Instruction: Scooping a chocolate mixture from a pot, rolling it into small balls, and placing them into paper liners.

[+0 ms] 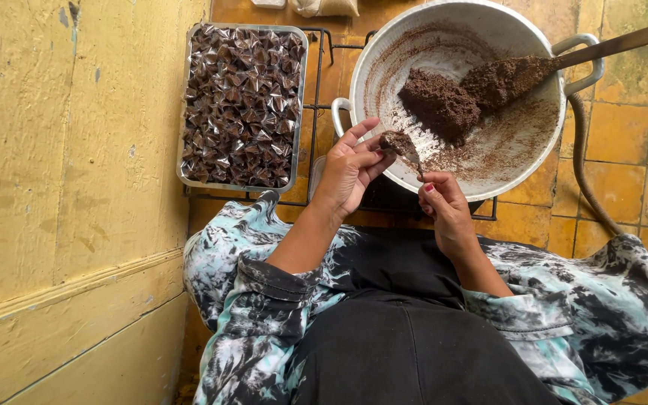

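From your head camera, looking down past your black apron and patterned sleeves, your left hand (350, 169) is half open, palm turned inward, its fingertips pinched on a small lump of brown paste (395, 140) that sits just over the near rim of the big white pot (444, 22). Your right hand (442, 204) is closed narrowly around the handle of a small spoon (412, 159), whose bowl end touches that lump from below. Inside the pot, a dark mound of the same brown paste (438, 103) lies near the middle, and a long wooden paddle (564, 60) rests in it, its loaded blade touching the mound and its handle running out over the right rim. The pot stands on a black wire rack (324, 105). To the left of the pot, well clear of both hands, a metal tray (187, 112) on the same rack is packed with small wrapped pieces (241, 105) in shiny clear film, beside the yellow wall (61, 150)
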